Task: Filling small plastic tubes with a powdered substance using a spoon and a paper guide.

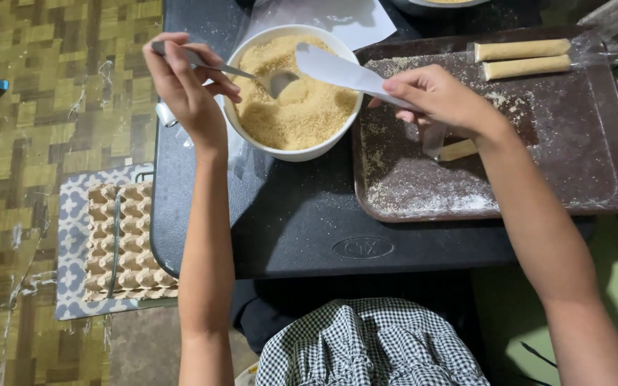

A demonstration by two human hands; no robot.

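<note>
spoon (252, 73) pinched in left hand (189, 89) fingers, bowl (252, 132) beside

— Where does the bowl (291, 93) sit?
— On the table (302, 221), left of the tray (574, 179), spoon (252, 73) in it.
— And the rolls (523, 58)?
— On the tray's far right corner. An egg carton (126, 243) lies on the floor, left of the table.
</note>
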